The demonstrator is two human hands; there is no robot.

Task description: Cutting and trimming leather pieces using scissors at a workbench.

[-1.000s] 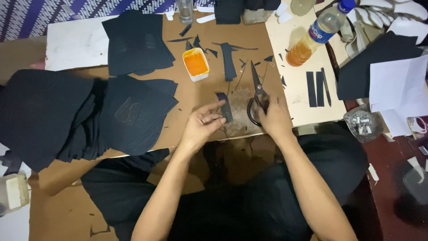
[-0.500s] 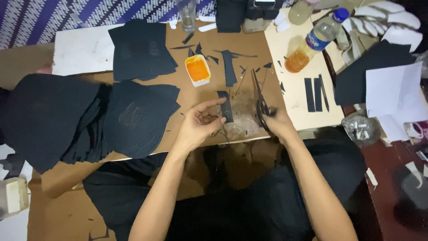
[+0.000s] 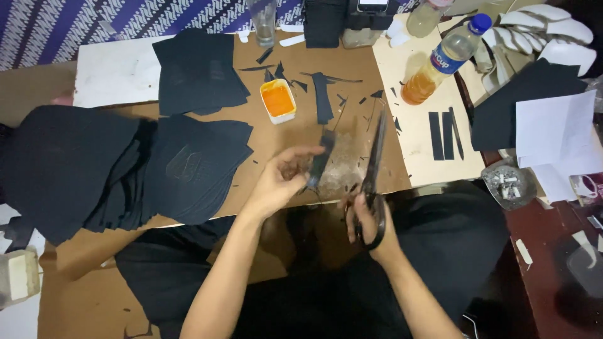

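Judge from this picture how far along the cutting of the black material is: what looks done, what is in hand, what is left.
Done: three narrow black strips lie cut on the pale board, with offcuts scattered by the orange tub. In hand: the left hand holds one small black piece and the right hand grips black scissors, blades closed. Left: stacks of uncut black sheets seem to wait at the left.

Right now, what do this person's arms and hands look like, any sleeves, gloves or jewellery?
Both forearms are bare to the bottom edge of the picture, with no sleeve in view. The left hand and right hand wear no gloves. No ring, watch or bracelet shows on either wrist. Below them the person wears dark black clothing over the lap.
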